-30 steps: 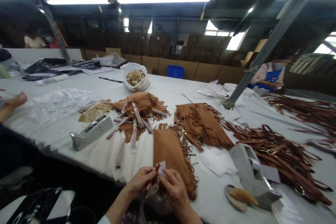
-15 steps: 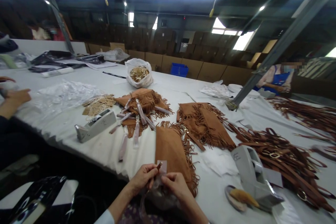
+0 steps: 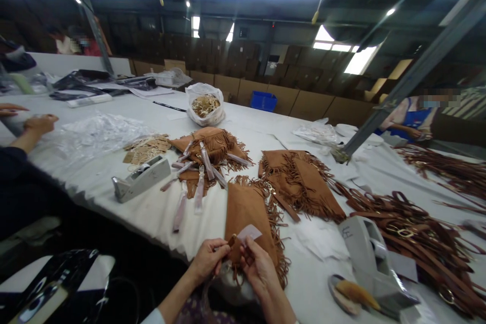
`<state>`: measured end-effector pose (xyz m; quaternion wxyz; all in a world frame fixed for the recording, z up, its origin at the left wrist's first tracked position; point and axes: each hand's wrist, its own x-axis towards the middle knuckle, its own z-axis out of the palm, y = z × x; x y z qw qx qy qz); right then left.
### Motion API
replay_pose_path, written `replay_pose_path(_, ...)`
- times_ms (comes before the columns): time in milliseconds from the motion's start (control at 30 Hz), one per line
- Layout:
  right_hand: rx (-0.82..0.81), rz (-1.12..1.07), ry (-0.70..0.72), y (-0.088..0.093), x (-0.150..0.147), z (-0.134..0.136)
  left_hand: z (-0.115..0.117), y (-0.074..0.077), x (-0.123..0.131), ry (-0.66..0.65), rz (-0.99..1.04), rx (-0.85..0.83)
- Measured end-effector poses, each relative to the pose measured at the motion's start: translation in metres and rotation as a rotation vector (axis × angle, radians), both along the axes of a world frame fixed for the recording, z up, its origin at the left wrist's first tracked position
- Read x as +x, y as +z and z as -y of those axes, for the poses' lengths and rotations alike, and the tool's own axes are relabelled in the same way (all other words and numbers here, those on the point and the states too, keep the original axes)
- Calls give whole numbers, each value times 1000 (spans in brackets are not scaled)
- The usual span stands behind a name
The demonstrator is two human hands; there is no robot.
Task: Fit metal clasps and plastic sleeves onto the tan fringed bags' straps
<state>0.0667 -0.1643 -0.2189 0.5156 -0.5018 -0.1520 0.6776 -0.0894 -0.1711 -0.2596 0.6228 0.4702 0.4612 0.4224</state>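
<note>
A tan suede fringed bag (image 3: 246,212) lies at the near edge of the white table (image 3: 114,197), straight in front of me. My left hand (image 3: 208,259) pinches a short brown strap end at the bag's lower edge. My right hand (image 3: 257,268) pinches a small white paper tag (image 3: 248,233) right beside that strap end. Both hands are closed in pinches and almost touch. A clear plastic sleeve hangs below them, partly hidden.
More fringed bags (image 3: 299,182) and wrapped ones (image 3: 207,154) lie further in. Grey tape dispensers sit at the left (image 3: 140,178) and right (image 3: 374,263). Brown straps (image 3: 410,223) pile at the right. A bag of rings (image 3: 205,105) stands behind. Other people's hands (image 3: 38,124) work at the left.
The white tag has risen and tilted flat above my right fingers. My view has drifted slightly, so the table's things sit a little further right and lower.
</note>
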Motion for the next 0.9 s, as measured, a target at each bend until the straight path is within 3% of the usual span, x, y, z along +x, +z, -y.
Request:
replay_pose_path(267, 59, 68, 10, 13, -10, -4, 2, 7, 4, 2, -77, 22)
replay_pose_path(700, 116, 139, 48, 18, -11, -3, 5, 12, 5, 5, -45, 22)
replay_pose_path(900, 164, 213, 115, 12, -11, 0, 5, 14, 6, 12, -46, 9)
